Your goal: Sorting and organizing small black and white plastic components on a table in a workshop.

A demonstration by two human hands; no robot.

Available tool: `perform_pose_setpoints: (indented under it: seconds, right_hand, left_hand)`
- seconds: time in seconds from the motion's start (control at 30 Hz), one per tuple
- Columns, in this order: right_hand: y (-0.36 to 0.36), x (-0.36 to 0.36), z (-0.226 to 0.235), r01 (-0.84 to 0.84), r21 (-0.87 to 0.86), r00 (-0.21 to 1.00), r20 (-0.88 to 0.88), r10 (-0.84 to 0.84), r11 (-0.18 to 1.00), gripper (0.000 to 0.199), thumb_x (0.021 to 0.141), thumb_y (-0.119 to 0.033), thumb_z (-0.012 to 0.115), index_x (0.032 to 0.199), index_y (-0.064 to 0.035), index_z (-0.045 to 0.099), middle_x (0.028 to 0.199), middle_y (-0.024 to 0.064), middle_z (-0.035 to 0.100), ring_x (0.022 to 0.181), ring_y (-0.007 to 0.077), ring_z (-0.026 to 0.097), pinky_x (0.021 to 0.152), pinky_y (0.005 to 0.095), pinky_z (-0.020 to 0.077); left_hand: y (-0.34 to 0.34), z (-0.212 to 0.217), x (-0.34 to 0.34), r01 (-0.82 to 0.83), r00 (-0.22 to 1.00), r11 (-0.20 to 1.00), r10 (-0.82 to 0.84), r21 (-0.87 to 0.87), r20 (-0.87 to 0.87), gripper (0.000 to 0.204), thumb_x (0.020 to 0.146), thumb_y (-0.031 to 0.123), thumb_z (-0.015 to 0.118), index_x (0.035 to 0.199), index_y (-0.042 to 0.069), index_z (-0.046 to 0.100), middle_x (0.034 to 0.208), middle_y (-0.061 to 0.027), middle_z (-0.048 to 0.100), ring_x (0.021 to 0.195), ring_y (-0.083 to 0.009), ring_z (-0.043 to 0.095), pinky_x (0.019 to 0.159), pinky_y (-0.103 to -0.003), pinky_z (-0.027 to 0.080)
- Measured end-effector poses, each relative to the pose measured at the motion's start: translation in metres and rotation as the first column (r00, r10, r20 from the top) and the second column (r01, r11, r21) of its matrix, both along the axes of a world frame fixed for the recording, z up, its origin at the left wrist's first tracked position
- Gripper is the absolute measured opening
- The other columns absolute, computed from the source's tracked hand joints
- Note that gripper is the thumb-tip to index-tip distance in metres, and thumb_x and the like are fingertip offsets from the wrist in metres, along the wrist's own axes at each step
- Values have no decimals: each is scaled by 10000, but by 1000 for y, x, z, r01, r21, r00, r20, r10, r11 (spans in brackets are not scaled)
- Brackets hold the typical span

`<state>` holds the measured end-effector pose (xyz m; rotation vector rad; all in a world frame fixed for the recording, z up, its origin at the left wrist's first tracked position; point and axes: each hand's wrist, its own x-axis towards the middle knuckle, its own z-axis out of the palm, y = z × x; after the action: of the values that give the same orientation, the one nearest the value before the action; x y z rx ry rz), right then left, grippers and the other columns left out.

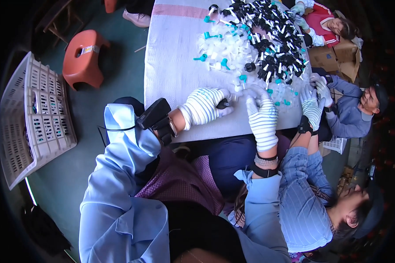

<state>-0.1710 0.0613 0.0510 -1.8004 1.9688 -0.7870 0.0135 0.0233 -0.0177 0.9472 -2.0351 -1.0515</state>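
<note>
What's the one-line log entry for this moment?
left hand: gloved, holding black part | right hand: gloved, at pile edge | table: white cloth | co-workers' hands nearby

Striped white gloves (262, 118), black and teal parts (267, 39), orange stool (83, 57).

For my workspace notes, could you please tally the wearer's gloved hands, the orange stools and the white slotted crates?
Gloved hands: 2, the left hand pinching a black part, the right hand at the pile
Orange stools: 2, one whole, one cut by the top edge
White slotted crates: 2, one at left, one at right
Total: 6
</note>
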Motion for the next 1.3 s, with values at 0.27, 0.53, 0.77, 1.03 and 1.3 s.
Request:
perform_pose_setpoints:
  seconds: [0.27,0.53,0.77,1.03,1.3]
  right_hand:
    - [15,22,12,-331,2,899,-304,316,944,283,843,-143,638,1118,-78,640,933,165,640,803,341,631,698,434,504]
    - [9,39,24,-388,106,757,-531,382,916,375,849,-202,624,1212,-112,607,929,162,628,765,338,623,674,449,487]
    - [8,36,18,-378,124,741,-554,380,917,378,843,-136,624,1219,-106,597,929,191,612,790,364,611,689,447,491]
    - [4,34,28,-452,165,764,-436,476,876,396,872,-201,580,1253,-97,557,1001,169,624,803,353,619,724,452,501]
    - [-54,67,17,-501,-248,826,-422,372,829,291,912,-261,547,1108,-60,623,1038,181,618,937,359,596,831,453,468]
  left_hand:
    - [-9,-18,-9,-11,995,962,38,-273,94,321,779,376,678,935,96,661,993,-118,663,1037,-314,604,1122,-471,283]
    - [-10,-19,-8,23,988,965,18,-261,155,390,777,369,670,986,41,660,1054,-166,667,1076,-314,600,1119,-440,292]
    - [-9,-19,-7,10,991,966,25,-258,132,391,770,371,674,990,49,657,1014,-173,673,1053,-311,609,1116,-428,298]
    - [-10,-17,-7,24,991,962,12,-272,131,382,765,357,681,1010,66,656,988,-153,680,1030,-301,619,1115,-428,298]
    - [-8,-20,-4,-8,998,943,27,-332,54,418,785,394,657,1079,98,647,1026,-160,670,1012,-328,615,1072,-436,344]
